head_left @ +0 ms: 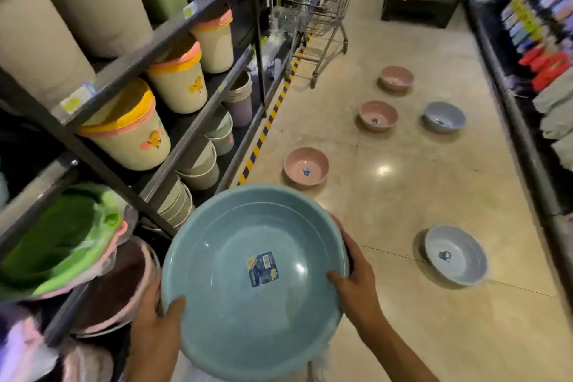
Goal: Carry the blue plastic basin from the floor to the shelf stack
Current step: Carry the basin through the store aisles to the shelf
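I hold a large round blue plastic basin (254, 282) in front of me, tilted so its inside and a blue label face me. My left hand (158, 322) grips its lower left rim with the thumb inside. My right hand (353, 276) clasps the right rim, thumb over the edge. The basin is off the floor, just right of the dark shelf (130, 62). On the low shelf to the left lie a stack of basins, green on top (62, 242), and a dark brown basin (121, 285).
Several basins lie on the tiled aisle floor: pink ones (306, 166) (378, 116) (397, 77) and pale blue ones (455, 254) (444, 117). A shopping cart (322, 9) stands ahead. Lidded buckets (130, 133) fill the left shelves; goods line the right shelf (527, 121).
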Available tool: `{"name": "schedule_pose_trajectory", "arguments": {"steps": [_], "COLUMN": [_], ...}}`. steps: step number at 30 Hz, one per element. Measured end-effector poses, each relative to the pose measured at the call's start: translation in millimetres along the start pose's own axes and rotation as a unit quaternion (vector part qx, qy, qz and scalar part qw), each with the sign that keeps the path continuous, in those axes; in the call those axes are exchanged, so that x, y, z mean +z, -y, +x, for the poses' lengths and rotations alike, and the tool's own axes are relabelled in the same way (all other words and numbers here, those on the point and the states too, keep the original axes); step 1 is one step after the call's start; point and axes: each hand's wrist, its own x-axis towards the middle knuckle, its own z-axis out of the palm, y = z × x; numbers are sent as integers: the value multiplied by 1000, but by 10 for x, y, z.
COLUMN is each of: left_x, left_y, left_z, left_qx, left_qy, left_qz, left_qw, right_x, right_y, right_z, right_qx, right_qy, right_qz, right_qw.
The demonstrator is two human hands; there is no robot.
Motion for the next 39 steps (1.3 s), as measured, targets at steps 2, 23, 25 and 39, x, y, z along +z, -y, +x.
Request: {"name": "schedule_pose_trajectory", "arguments": {"steps": [2, 23, 25, 39], "left_x": [269, 2686, 2872, 4237], "left_y": [-242, -1039, -1009, -43], "left_z": [-28, 1228, 1467, 2881], "left_qx": [8, -52, -71, -148], "left_qy": [7, 166, 182, 226], "left_qz": [-11, 42, 50, 132], "left_qw": [1000, 984, 979, 954], "right_x": [-225, -1077, -1036, -853], "right_y": [76, -603, -696, -2162], "right_z": [112, 1857, 2016, 3327], "right_qx": [-7, 168, 199, 305], "right_qy": [-9, -158, -173, -190], "right_qz": [1, 12, 14, 25], "right_qw": [1000, 973, 965, 933]}}
